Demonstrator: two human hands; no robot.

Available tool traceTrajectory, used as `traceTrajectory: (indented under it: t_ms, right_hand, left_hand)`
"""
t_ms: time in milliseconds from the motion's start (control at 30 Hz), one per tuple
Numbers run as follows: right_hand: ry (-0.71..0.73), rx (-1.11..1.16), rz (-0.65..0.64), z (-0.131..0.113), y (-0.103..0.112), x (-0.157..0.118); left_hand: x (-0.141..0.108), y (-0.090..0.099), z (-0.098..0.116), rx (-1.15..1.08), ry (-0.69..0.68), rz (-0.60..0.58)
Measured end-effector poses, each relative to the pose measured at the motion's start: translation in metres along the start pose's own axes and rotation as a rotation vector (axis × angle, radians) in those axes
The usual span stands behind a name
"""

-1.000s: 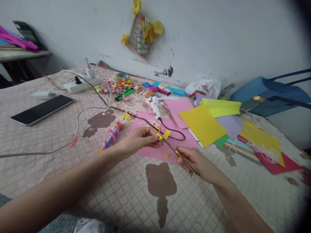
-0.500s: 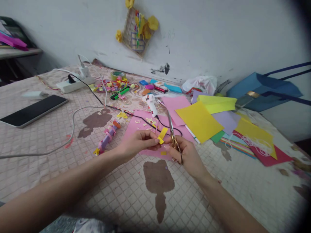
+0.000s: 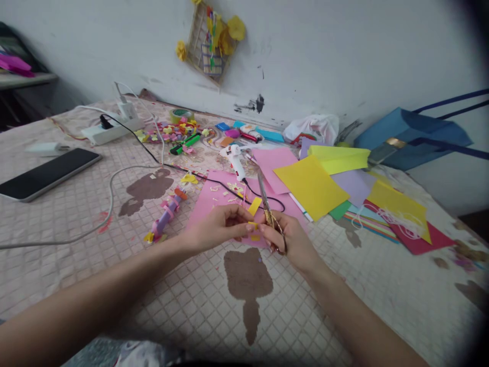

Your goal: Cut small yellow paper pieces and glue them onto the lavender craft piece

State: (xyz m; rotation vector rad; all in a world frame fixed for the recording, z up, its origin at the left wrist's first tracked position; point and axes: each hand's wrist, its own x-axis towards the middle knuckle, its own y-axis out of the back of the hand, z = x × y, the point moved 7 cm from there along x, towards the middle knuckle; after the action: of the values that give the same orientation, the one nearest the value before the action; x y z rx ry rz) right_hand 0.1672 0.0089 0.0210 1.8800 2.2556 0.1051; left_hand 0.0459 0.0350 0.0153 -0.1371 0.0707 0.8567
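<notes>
My left hand (image 3: 219, 227) pinches a small yellow paper piece (image 3: 252, 224) between thumb and fingers. Closed around the gold handles of the scissors (image 3: 266, 204) is my right hand (image 3: 284, 232), its fingertips meeting the same yellow piece; the blades point up and away. Beneath both hands lies a pink sheet (image 3: 206, 191) with pale paper scraps (image 3: 236, 188). Just past the left fingers a yellow strip (image 3: 254, 206) shows. A white glue gun (image 3: 236, 162) rests beyond the hands. Left of them lies a purple stick (image 3: 166, 216) with pink, orange and yellow bits.
Coloured sheets (image 3: 311, 186) spread to the right, with white string (image 3: 401, 224) on top. A black cable (image 3: 179, 171) crosses the table from a power strip (image 3: 110, 131). A phone (image 3: 49, 173) lies left. Small paper flowers (image 3: 171, 131) and a green cutter (image 3: 185, 144) lie behind.
The yellow piece between my hands looks folded smaller, and my fingertips have come closer around it. The scissors stay in my right hand. The whole view has shifted slightly.
</notes>
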Motion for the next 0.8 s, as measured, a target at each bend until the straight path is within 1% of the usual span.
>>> traceTrajectory:
  t_ms: [100, 167, 300, 500, 633, 733, 800]
  right_hand:
    - [0.004, 0.021, -0.022, -0.001, -0.002, -0.001]
    - [0.005, 0.053, -0.016, -0.001, -0.003, -0.002]
    - [0.018, 0.088, 0.012, 0.001, -0.002, -0.001]
    - [-0.015, 0.097, -0.003, 0.004, -0.006, -0.002]
    - [0.02, 0.069, -0.06, -0.001, -0.01, -0.006]
    - [0.008, 0.022, -0.116, 0.0, -0.014, -0.009]
    - [0.002, -0.018, -0.126, 0.002, -0.015, -0.01]
  left_hand:
    - [-0.001, 0.002, 0.0, 0.064, 0.013, 0.012]
    - [-0.001, 0.004, 0.0, 0.056, 0.023, 0.029]
    - [-0.001, 0.008, -0.001, -0.041, 0.018, 0.093]
    - [-0.001, 0.013, -0.001, -0.158, 0.009, 0.145]
    - [0.0, 0.019, 0.001, -0.273, 0.0, 0.18]
    - [0.0, 0.022, 0.005, -0.366, -0.03, 0.199]
    - [0.001, 0.024, 0.005, -0.407, -0.044, 0.213]
